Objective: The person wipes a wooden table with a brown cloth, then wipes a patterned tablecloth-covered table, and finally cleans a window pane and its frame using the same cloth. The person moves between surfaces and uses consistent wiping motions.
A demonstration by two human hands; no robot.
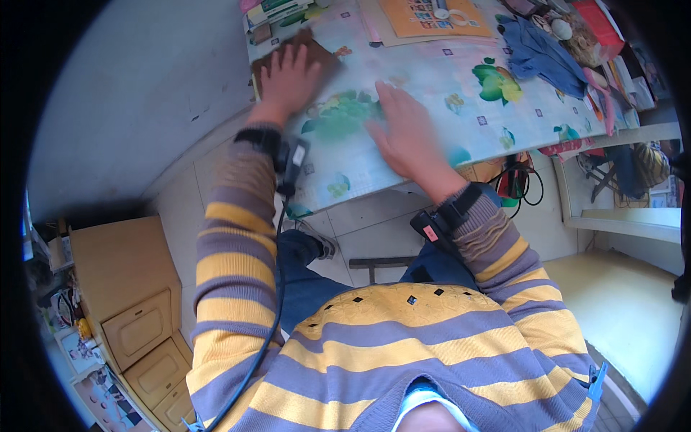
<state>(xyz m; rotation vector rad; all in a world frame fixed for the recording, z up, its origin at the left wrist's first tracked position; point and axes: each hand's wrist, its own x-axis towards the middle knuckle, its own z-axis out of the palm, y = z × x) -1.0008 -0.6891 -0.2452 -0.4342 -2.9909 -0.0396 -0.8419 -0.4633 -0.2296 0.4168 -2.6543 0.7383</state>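
My left hand (289,81) lies flat with its fingers spread on a brown cloth (330,63) near the left edge of the table. Part of the cloth is hidden beneath the hand. To its right, my right hand (402,127) is over the patterned tablecloth (345,156), palm turned somewhat inward, slightly blurred, with nothing in it. Whether it touches the table cannot be told. Both wrists wear black straps with small devices, and a cable runs from the left one.
Orange and tan envelopes (402,21) lie at the back with a tape roll (459,18). A blue cloth (540,54) lies at the right by piled items. Boxes (278,15) stand back left. A wall adjoins the left; a wooden cabinet (119,270) stands lower left.
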